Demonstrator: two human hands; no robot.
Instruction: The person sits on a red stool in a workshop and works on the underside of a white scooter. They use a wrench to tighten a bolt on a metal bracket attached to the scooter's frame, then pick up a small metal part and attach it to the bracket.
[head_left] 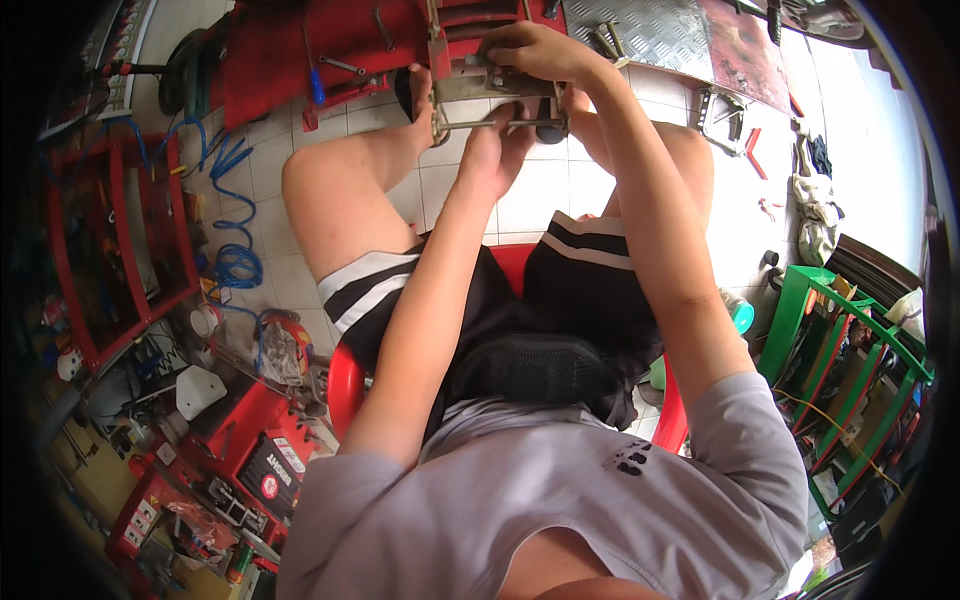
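A metal frame (470,88) with a long thin rod along its lower side hangs at the edge of the red workbench, between my bare feet. My right hand (525,52) is over the top of the frame, fingers bent round a small metal fitting (492,72). My left hand (500,150) reaches up from below to the rod, its fingers curled; what they hold there is partly hidden. A blue-handled screwdriver (316,88) and spanners (344,64) lie on the red workbench (260,75) to the left of the frame.
I sit on a red plastic chair (345,395). A coiled blue hose (238,265) and red rack (120,240) are left; tool boxes (230,440) lower left. A green rack (840,370) is right. A metal jack (720,115) stands on the tiled floor (260,180).
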